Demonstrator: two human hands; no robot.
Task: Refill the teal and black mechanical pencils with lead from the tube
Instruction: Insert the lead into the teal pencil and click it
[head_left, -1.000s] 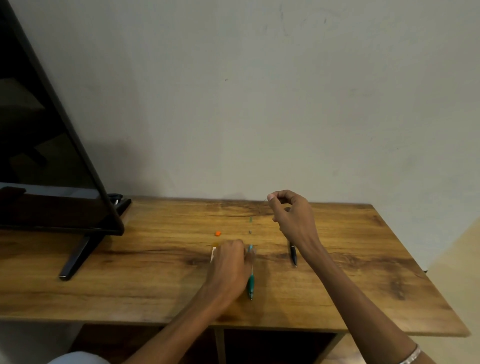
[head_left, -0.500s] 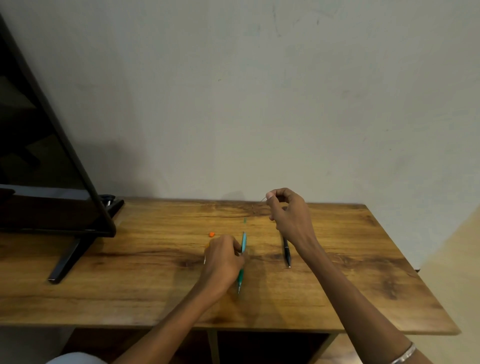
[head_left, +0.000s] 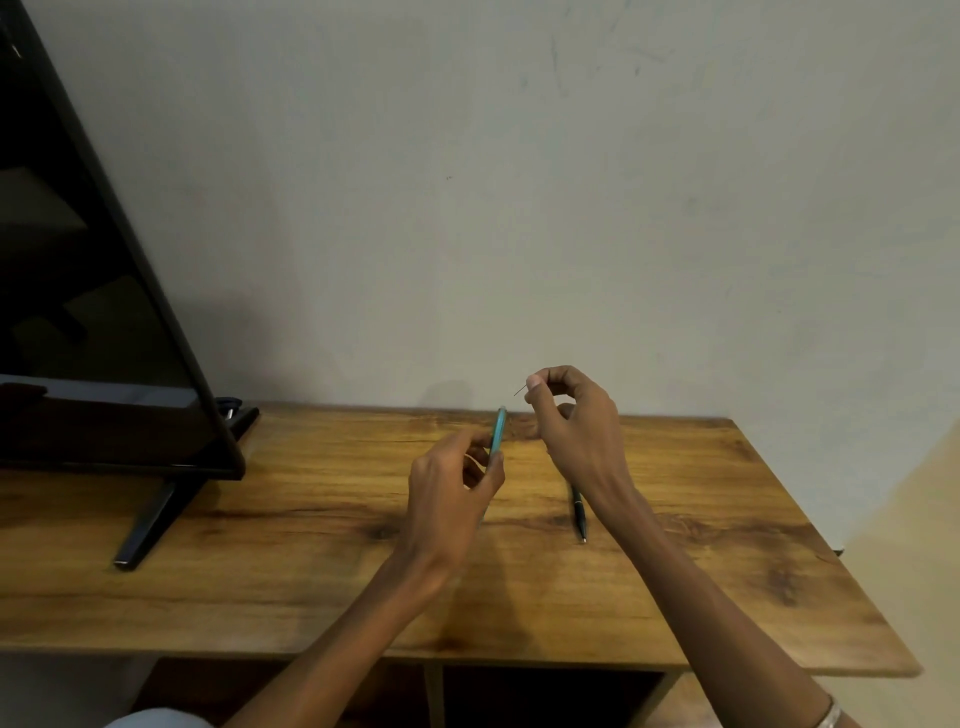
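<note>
Two hands up over the wooden table (head_left: 311, 561), both busy. Left hand (head_left: 452, 493) raised off the surface, back of hand toward camera, forearm coming in from the near edge; thumb and fingers curled round the lower part of the teal pencil (head_left: 498, 430). Pencil's long axis is near upright, leaning slightly right at the top, upper end pointing up and away toward the wall (head_left: 519, 208); lower end hidden behind the hand, so which end is up I cannot tell. Right hand (head_left: 574, 421) sits just right of that pencil and a bit higher, fingers curled in, thumb and forefinger pinching a thin lead (head_left: 518, 390). Lead sticks out of the pinch to the left and slightly down, its free tip just above and right of the pencil's top end, not touching it. Right forearm runs diagonally from the near right corner of the table, a bracelet (head_left: 827, 719) on the wrist area at frame bottom. Black pencil (head_left: 578, 512) lies flat on the table, under and just behind the right wrist, long axis running roughly far-to-near, tip toward the near edge, upper part hidden by the wrist. Neither hand touches it. Monitor (head_left: 93, 338) stands on the table's far left, well apart from the hands.
</note>
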